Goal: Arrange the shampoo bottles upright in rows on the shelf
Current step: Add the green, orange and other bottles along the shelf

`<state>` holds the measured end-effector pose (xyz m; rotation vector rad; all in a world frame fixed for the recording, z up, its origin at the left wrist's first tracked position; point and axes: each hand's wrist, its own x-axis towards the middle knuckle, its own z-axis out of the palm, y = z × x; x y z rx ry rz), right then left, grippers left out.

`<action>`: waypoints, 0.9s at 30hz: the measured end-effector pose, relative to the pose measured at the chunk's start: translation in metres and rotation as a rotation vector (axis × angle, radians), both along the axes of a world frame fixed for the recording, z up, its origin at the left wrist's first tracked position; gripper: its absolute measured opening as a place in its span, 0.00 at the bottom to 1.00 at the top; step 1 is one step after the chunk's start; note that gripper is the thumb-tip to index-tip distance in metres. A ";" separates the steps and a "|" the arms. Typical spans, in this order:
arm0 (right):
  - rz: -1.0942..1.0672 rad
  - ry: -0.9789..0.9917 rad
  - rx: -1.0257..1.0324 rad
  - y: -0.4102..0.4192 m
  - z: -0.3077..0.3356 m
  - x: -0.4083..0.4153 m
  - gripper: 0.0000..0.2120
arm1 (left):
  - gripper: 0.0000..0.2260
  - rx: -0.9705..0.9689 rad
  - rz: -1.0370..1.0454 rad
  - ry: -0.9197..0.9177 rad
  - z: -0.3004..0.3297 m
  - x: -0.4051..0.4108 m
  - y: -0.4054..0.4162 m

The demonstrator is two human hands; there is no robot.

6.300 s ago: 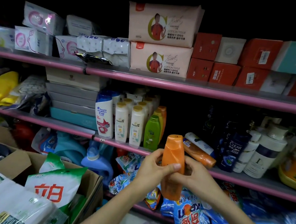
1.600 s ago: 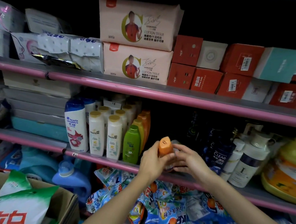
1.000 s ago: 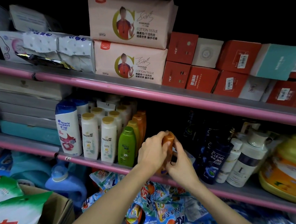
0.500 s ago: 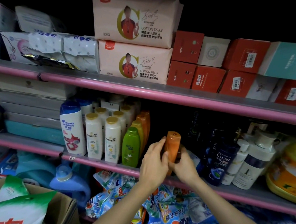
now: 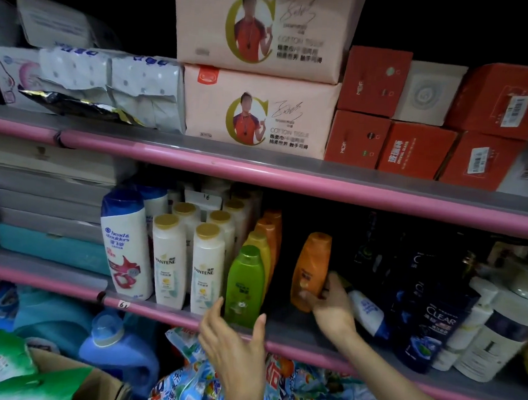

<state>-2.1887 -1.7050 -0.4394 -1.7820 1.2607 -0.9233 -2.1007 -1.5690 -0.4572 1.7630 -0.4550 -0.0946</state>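
Note:
An orange shampoo bottle (image 5: 311, 269) stands upright on the middle shelf (image 5: 297, 335), right of a green bottle (image 5: 245, 286). My right hand (image 5: 330, 303) grips its lower part from the right. My left hand (image 5: 235, 349) is open, fingers apart, just in front of the green bottle, touching nothing. Behind the green bottle runs a row of yellow and orange bottles (image 5: 268, 231). To its left stand white Pantene bottles (image 5: 207, 267) and a Head & Shoulders bottle (image 5: 125, 247). A white-and-blue bottle (image 5: 368, 311) lies on its side behind my right hand.
Dark Clear bottles (image 5: 434, 321) and white pump bottles (image 5: 492, 334) crowd the shelf's right end. Tissue packs (image 5: 256, 106) and red boxes (image 5: 414, 150) fill the upper shelf. Detergent bags (image 5: 189, 384), a blue jug (image 5: 118, 345) and a cardboard box (image 5: 103, 388) sit below.
The orange bottle went from both hands in front of the shelf to standing on it. My left hand let go and dropped toward the green bottle. The camera moved closer.

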 end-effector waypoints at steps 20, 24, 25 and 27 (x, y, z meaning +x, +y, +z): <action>0.004 0.092 -0.065 -0.090 -0.026 0.086 0.11 | 0.38 0.041 0.126 -0.123 -0.029 0.007 -0.031; -0.014 -0.017 -0.020 -0.094 -0.034 0.096 0.14 | 0.39 0.033 0.130 -0.136 -0.034 0.006 -0.032; -0.009 -0.046 -0.013 -0.095 -0.035 0.098 0.14 | 0.39 0.034 0.129 -0.142 -0.035 0.006 -0.032; 0.018 -0.063 -0.025 -0.096 -0.037 0.099 0.14 | 0.39 0.035 0.131 -0.153 -0.036 0.007 -0.032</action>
